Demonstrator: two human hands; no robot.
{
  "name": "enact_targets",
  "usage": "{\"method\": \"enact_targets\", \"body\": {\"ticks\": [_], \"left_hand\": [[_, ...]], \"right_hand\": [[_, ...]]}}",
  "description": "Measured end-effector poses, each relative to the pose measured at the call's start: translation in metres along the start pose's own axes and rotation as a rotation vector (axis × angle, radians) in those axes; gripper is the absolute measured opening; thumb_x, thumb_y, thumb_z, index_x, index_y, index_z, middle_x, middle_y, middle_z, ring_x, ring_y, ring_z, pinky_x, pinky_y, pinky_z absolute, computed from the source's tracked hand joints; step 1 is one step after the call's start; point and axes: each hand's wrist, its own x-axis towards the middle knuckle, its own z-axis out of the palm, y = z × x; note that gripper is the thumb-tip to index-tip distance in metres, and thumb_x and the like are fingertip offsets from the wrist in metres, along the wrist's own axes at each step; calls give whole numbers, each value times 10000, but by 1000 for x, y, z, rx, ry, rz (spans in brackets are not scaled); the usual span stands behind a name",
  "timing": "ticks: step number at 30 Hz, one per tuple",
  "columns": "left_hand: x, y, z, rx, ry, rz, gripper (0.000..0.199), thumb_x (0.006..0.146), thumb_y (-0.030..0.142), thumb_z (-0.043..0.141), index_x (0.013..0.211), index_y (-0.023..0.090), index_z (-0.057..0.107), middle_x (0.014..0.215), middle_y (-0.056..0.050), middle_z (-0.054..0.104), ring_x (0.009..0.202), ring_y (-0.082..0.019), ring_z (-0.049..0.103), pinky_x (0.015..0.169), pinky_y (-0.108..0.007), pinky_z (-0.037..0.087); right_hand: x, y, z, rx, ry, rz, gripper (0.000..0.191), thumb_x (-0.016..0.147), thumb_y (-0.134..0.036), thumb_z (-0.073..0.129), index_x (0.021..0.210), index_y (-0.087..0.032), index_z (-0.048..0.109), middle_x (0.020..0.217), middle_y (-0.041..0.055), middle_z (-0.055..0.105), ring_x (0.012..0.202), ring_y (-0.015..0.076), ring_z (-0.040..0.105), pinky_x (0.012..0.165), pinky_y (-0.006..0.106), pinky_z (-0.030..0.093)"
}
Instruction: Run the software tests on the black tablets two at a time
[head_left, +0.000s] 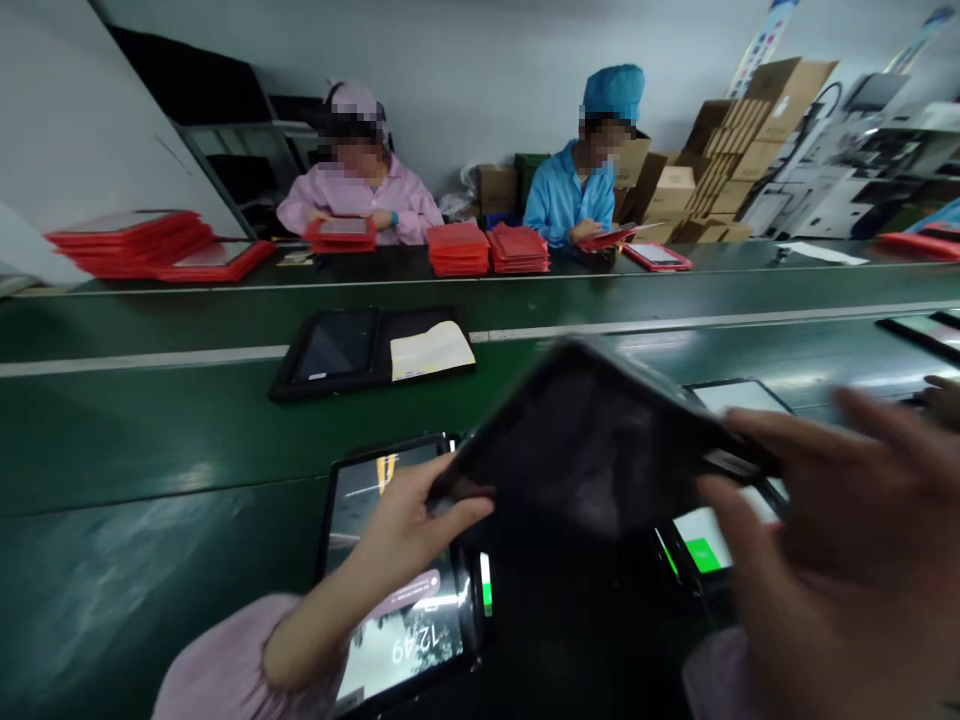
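A dark tablet (585, 440), blurred by motion, is held above the green conveyor surface (157, 440): the left hand (405, 535) pinches its lower left edge with narrowly closed fingers (457, 512), and the right hand (817, 540) grips its right corner with spread fingers (787, 428). Below the left hand lies a lit tablet (397, 610) showing 12:49, with an open black case (371, 350) holding yellow paper (433, 350) farther across the surface.

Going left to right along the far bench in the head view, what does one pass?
Red tablet cases, person in a pink smock, stacked red cases, person in a blue smock, cardboard boxes
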Motion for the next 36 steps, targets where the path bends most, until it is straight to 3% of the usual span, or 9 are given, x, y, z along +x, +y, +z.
{"method": "enact_targets", "body": {"ticks": [3, 6, 10, 13, 18, 23, 28, 32, 36], "left_hand": [[-23, -16, 8, -258, 118, -319, 517, 563, 669, 938, 837, 244, 831, 818, -50, 833, 824, -292, 780, 732, -344, 615], [-43, -19, 13, -481, 78, -581, 628, 510, 704, 965, 887, 219, 834, 864, -82, 840, 842, -298, 797, 767, -346, 620], [-54, -18, 13, -619, 80, -729, 597, 480, 632, 1010, 872, 219, 832, 868, -94, 846, 877, -337, 815, 805, -402, 647], [-55, -21, 13, -636, 105, -779, 574, 432, 614, 1029, 811, 234, 826, 818, -67, 844, 888, -338, 823, 818, -391, 659], [-58, -23, 14, -619, 134, -786, 586, 429, 599, 1036, 836, 231, 833, 860, -52, 855, 885, -310, 825, 774, -333, 653], [-59, -16, 19, -579, 145, -754, 681, 477, 633, 1011, 975, 202, 839, 948, -101, 858, 1002, -374, 807, 810, -396, 656], [-55, -18, 31, -513, 138, -710, 754, 544, 704, 954, 1082, 196, 811, 1040, -111, 853, 1002, -370, 802, 856, -444, 648], [-52, -20, 32, -351, -52, -540, 722, 682, 760, 834, 1163, 222, 792, 1137, -92, 839, 1127, -350, 763, 1006, -460, 597], [-34, -12, 30, -89, -334, -359, 593, 970, 727, 501, 1199, 258, 782, 1238, -96, 806, 1152, -319, 746, 1011, -460, 588]], "right_hand": [[-15, 4, 32, 106, -29, -1, 567, 976, -344, 722, 1498, -314, 500, 1547, 135, 585, 1405, 314, 617, 961, 443, 672], [-35, 4, 49, 256, -118, 88, 637, 1008, -286, 679, 1586, -345, 418, 1655, 128, 490, 1355, 292, 669, 898, 372, 697], [-50, -2, 49, 367, -241, 147, 678, 1031, -277, 654, 1640, -369, 370, 1629, 112, 541, 1315, 282, 703, 893, 329, 695], [-54, -9, 46, 392, -258, 166, 684, 1029, -259, 659, 1640, -384, 377, 1620, 101, 557, 1348, 283, 681, 903, 306, 690], [-57, -16, 47, 509, -182, 211, 613, 1067, -233, 594, 1616, -395, 374, 1607, 90, 575, 1260, 225, 736, 926, 294, 683], [-51, -3, 44, 560, -249, 216, 574, 1057, -245, 626, 1593, -380, 470, 1493, 75, 684, 1205, 221, 765, 876, 251, 683], [-48, 28, 42, 667, -347, 522, 599, 998, -449, 719, 1564, -405, 525, 1349, 42, 774, 1136, 244, 793, 914, 360, 690], [-58, 52, 32, 596, -310, 774, 713, 905, -586, 769, 1560, -432, 536, 1347, 27, 775, 1028, 268, 821, 738, 325, 705], [-67, 69, 4, 372, -228, 959, 818, 905, -613, 745, 1628, -363, 456, 1228, 36, 822, 938, 301, 831, 645, 345, 701]]}}
